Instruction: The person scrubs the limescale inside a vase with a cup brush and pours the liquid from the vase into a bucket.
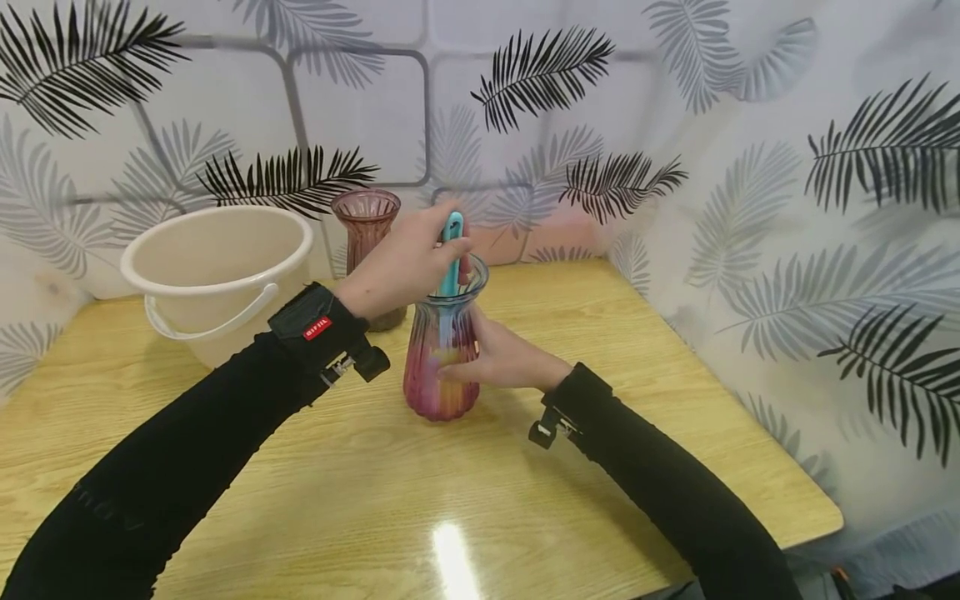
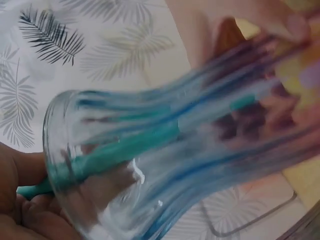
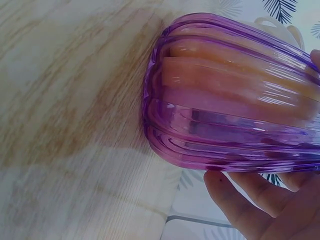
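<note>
A ribbed glass vase [image 1: 423, 358], blue at the neck and pink-purple below, stands upright on the table. My right hand [image 1: 513, 354] holds it round its side; in the right wrist view its fingers [image 3: 240, 202] lie along the purple glass. Down through the mouth runs a bottle brush [image 1: 451, 271] with a teal handle that has a hole at its end. My left hand [image 1: 408, 258] grips that handle at the rim. Inside the vase, the brush's yellow and orange sponge head [image 3: 215, 82] shows through the glass, low in the body.
On the left of the table [image 1: 322, 492] stands a cream bucket [image 1: 217, 275], its handle hanging down in front. Behind my left hand is a second ribbed vase [image 1: 365, 229], reddish-brown and partly hidden. Leaf-patterned walls [image 1: 525, 150] border the table's back and right side.
</note>
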The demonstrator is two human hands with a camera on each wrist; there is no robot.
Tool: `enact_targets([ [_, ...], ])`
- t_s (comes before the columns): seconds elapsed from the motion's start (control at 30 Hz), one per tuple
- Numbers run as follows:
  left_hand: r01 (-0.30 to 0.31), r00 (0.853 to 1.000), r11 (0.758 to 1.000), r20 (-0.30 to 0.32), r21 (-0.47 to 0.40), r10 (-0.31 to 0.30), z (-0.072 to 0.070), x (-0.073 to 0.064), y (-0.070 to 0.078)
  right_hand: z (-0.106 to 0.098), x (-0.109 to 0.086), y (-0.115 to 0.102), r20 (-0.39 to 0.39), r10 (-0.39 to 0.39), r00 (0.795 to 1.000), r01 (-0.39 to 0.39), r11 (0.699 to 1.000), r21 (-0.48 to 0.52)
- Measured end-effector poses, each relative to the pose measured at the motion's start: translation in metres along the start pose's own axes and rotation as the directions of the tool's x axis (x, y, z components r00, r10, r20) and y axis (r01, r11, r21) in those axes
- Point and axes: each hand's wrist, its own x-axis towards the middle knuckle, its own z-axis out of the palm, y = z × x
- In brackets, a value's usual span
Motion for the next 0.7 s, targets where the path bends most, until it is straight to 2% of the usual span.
enact_targets([
  [0.17,-0.038,0.999,0.996,-0.012,0.080,0.040,-0.004,-0.005,-0.003,0.001,0.002,0.001,0.006,-0.012,1.000,0.012,1.000,0.012],
  [0.27,-0.052,0.995,0.988,-0.077,0.147,0.064,-0.005,-0.010,-0.007,0.001,0.002,0.001,0.001,0.013,1.000,-0.013,1.000,0.003],
  [0.4,-0.046,0.980,0.973,-0.179,0.225,0.088,-0.008,-0.016,-0.014,0.001,0.001,-0.001,-0.003,0.037,0.999,-0.037,0.999,-0.002],
  [0.5,-0.051,0.971,0.976,-0.218,0.211,0.098,-0.010,-0.019,-0.019,0.000,0.000,-0.002,-0.007,0.043,0.999,-0.043,0.999,-0.004],
  [0.7,-0.086,0.954,0.990,-0.278,0.111,0.114,-0.009,-0.021,-0.027,0.000,0.001,0.000,-0.012,0.042,0.999,-0.042,0.999,-0.007],
])
